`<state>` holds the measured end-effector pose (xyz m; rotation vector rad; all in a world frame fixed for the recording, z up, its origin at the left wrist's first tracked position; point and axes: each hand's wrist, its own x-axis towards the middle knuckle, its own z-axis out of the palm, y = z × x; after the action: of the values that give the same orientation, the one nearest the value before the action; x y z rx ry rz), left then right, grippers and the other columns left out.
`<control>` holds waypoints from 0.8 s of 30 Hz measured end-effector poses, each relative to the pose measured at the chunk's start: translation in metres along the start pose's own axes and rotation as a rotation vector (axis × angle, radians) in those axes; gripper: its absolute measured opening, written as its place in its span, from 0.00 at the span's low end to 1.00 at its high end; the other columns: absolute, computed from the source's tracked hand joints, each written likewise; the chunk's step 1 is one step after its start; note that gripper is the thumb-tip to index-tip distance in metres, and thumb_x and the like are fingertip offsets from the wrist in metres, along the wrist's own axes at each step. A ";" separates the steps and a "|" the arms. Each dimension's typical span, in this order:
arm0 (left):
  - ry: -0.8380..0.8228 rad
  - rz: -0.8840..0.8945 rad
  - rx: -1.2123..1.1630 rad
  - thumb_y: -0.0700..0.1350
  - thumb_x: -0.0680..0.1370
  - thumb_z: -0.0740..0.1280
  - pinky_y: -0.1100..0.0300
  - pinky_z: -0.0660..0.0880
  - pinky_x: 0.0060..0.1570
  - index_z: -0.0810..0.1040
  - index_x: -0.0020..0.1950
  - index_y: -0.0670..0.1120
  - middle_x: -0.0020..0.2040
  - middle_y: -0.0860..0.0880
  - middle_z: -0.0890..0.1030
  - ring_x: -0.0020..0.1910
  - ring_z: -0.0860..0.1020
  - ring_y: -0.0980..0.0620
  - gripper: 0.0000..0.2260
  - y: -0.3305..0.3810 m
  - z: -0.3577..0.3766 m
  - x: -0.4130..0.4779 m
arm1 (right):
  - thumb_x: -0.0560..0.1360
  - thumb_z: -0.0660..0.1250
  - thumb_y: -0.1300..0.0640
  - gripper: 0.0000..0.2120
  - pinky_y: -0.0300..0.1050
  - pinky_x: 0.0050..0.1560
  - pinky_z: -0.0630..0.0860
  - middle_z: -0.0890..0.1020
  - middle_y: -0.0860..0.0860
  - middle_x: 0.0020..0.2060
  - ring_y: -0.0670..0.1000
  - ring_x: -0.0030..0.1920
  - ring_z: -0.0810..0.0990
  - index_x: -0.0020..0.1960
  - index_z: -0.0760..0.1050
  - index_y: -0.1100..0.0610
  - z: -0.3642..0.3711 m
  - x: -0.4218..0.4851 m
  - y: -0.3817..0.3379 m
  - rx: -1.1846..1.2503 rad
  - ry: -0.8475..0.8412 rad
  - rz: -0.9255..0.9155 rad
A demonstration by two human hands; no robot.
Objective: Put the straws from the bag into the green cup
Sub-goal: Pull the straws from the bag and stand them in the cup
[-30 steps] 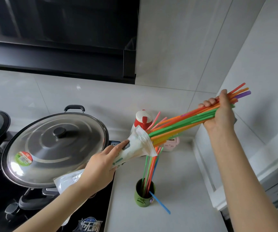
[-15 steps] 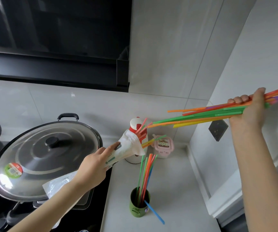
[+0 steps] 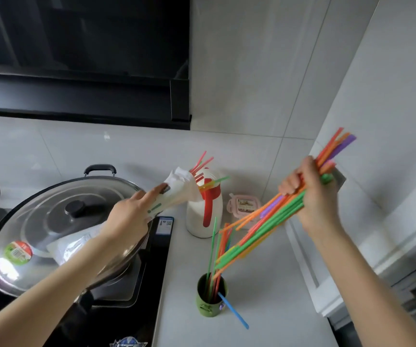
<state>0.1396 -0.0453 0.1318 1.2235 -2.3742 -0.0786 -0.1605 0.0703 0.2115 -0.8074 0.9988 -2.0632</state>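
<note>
The right hand (image 3: 312,194) is closed around a thick bundle of straws (image 3: 272,219), which a moment ago pointed out level toward the wall and now slants down-left — its lower tips hang just above the green cup (image 3: 210,300). The cup stands on the tabletop (image 3: 264,309) with several straws upright inside and one blue straw (image 3: 234,311) leaning out over its rim. The left hand (image 3: 131,216) is wrapped around the bag (image 3: 179,186) as before — a few straws poke from its open mouth, over the pan lid (image 3: 51,221).
</note>
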 end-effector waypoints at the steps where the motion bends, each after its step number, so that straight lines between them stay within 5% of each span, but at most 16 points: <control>1: -0.010 0.009 0.016 0.34 0.68 0.69 0.51 0.77 0.37 0.54 0.67 0.64 0.54 0.43 0.79 0.37 0.79 0.38 0.39 0.001 -0.001 0.001 | 0.77 0.62 0.54 0.18 0.37 0.26 0.67 0.65 0.48 0.19 0.48 0.20 0.64 0.32 0.60 0.56 0.004 -0.009 0.015 -0.022 -0.049 0.026; 5: -0.073 0.022 0.080 0.34 0.69 0.67 0.49 0.77 0.39 0.58 0.72 0.60 0.56 0.42 0.77 0.39 0.79 0.37 0.37 0.010 -0.003 0.001 | 0.79 0.61 0.61 0.20 0.42 0.29 0.68 0.68 0.49 0.19 0.51 0.21 0.67 0.28 0.65 0.55 0.016 -0.033 0.063 -0.196 -0.209 0.013; 9: -0.103 0.015 0.113 0.34 0.70 0.66 0.49 0.76 0.39 0.58 0.74 0.56 0.57 0.43 0.76 0.41 0.78 0.38 0.37 0.016 -0.001 -0.002 | 0.75 0.65 0.53 0.18 0.50 0.33 0.70 0.70 0.50 0.21 0.55 0.24 0.69 0.27 0.69 0.53 0.015 -0.050 0.089 -0.390 -0.326 -0.045; 13: -0.079 0.040 0.069 0.33 0.69 0.66 0.49 0.76 0.36 0.53 0.70 0.61 0.55 0.43 0.77 0.38 0.78 0.38 0.39 0.016 0.001 -0.005 | 0.73 0.65 0.53 0.16 0.48 0.32 0.72 0.71 0.53 0.22 0.55 0.24 0.70 0.29 0.68 0.58 0.008 -0.070 0.104 -0.441 -0.360 -0.014; 20: -0.058 0.016 0.052 0.33 0.68 0.66 0.52 0.73 0.34 0.61 0.73 0.53 0.54 0.42 0.77 0.36 0.77 0.38 0.36 0.015 0.000 -0.009 | 0.76 0.66 0.61 0.17 0.48 0.33 0.73 0.72 0.53 0.22 0.55 0.25 0.72 0.29 0.69 0.59 -0.004 -0.082 0.126 -0.518 -0.294 0.073; 24: -0.051 0.029 0.026 0.32 0.67 0.66 0.52 0.73 0.33 0.62 0.73 0.53 0.53 0.41 0.78 0.36 0.77 0.37 0.37 0.016 0.000 -0.012 | 0.75 0.65 0.64 0.15 0.36 0.30 0.72 0.73 0.47 0.20 0.47 0.23 0.71 0.31 0.69 0.60 0.004 -0.080 0.133 -0.547 -0.263 0.109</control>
<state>0.1334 -0.0264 0.1318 1.2129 -2.4437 -0.0706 -0.0705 0.0710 0.0845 -1.2305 1.4385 -1.5500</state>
